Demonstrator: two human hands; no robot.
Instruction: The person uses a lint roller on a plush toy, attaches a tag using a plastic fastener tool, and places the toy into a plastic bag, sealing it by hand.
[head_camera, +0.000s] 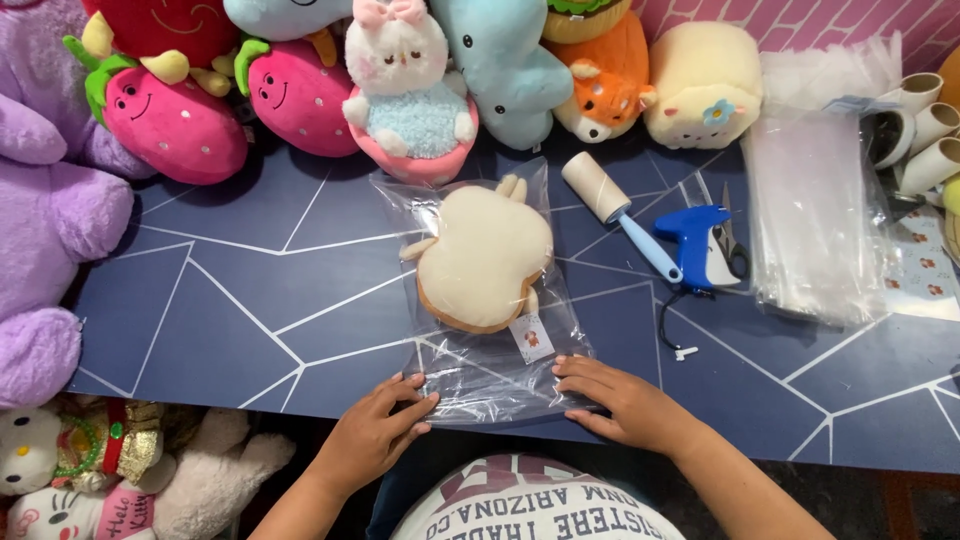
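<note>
Bagging step: cream plush toy is lying inside a clear plastic bag mid-desk. Left hand and right hand, fingers spread flat, gripping nothing, are pressing the bag's open end. Judgement: next move needs an even fold along that edge.

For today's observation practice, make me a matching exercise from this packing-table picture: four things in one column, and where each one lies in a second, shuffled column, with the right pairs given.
Things:
1. cream plush toy
2. lint roller
3. stack of clear bags
4. purple plush

Places:
A. at the table's left edge
B. inside the clear bag that the left hand and right hand press flat at its open end
C. on the right side of the table, past the blue tagging gun
D. on the table between the bagged toy and the blue tagging gun

Pairs: 1-B, 2-D, 3-C, 4-A
</note>
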